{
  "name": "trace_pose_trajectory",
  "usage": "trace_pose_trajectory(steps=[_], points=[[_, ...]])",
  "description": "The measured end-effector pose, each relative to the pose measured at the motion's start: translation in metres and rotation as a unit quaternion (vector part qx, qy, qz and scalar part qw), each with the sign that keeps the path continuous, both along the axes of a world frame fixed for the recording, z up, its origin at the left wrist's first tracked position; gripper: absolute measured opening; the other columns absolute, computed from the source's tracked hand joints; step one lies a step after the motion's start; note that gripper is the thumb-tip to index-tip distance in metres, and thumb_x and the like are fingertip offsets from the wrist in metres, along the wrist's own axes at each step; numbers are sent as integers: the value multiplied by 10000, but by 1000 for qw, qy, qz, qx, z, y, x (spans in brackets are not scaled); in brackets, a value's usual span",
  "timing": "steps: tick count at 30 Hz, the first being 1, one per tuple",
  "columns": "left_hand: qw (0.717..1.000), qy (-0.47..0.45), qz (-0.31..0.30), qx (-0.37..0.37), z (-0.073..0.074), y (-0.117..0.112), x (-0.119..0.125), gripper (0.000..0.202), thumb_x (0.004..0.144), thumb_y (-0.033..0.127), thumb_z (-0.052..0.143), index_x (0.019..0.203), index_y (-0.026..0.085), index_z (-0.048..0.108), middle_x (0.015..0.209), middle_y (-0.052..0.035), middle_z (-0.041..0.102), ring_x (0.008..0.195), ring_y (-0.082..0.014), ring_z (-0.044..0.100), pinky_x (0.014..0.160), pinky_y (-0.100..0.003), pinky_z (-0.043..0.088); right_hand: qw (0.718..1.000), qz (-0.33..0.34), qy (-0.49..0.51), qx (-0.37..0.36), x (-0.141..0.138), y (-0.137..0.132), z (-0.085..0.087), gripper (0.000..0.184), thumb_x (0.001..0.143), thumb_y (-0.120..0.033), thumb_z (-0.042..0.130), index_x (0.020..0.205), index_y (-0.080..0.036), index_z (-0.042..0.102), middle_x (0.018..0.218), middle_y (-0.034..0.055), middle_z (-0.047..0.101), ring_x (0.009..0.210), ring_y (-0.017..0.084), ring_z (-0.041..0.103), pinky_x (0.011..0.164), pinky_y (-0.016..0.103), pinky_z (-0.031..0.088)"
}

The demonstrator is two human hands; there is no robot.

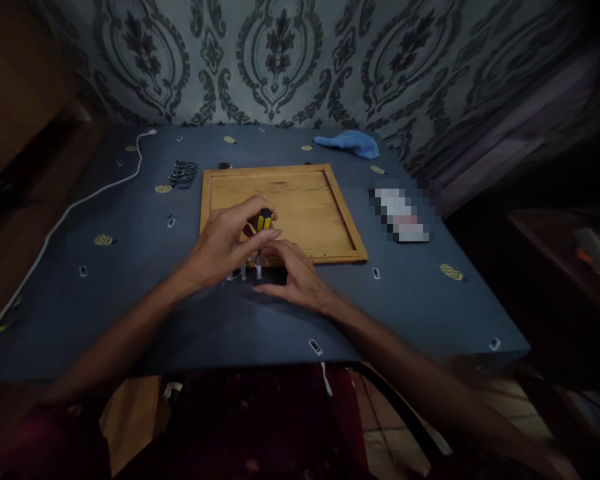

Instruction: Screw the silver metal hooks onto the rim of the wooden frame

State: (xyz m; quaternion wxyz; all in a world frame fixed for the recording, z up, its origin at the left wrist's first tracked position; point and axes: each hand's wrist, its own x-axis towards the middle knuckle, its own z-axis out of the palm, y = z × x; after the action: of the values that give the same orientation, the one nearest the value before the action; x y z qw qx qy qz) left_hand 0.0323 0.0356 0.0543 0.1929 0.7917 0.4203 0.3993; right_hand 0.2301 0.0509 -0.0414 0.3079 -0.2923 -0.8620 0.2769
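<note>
My left hand (220, 243) is closed around the black-and-yellow handle of a screwdriver (265, 221). The tool stands nearly upright over the near edge of a wooden framed panel (280, 200), its shaft partly hidden by fingers. Small shiny metal pieces (259, 270) sit along that near edge, below the screwdriver. My right hand (300, 275) curls in from the other side, thumb low and fingers by the shaft. What lies between its fingertips is too dark and small to make out.
A bunch of dark metal hooks (183, 174) lies left of the panel. A white cable (80, 201) runs down the table's left side. Behind the panel is a blue cloth (350, 143); a blurred-out light object (401, 215) lies to the right. A patterned wall borders the back.
</note>
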Motion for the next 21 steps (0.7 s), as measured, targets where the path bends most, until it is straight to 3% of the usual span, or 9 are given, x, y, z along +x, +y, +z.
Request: trace_pose_trajectory(steps=[11,21], points=[[1000,-15,-7,-3,-2,-1,-1,107,941,280,648,976,180,641,864,22,679,730,-88,621,663,-182,474,1000,-8,7,0,-7,1,-8,500,882,-492,734,1259,-226,544,1177,126,686,1098,322,644,956,517,512],[1000,-16,-2,15,-5,1,-3,162,954,320,626,998,165,644,953,-35,695,830,-133,650,734,-234,511,1000,-18,-17,-17,-8,3,-5,465,823,-408,763,1196,-224,554,1160,106,684,1069,305,628,938,487,503]])
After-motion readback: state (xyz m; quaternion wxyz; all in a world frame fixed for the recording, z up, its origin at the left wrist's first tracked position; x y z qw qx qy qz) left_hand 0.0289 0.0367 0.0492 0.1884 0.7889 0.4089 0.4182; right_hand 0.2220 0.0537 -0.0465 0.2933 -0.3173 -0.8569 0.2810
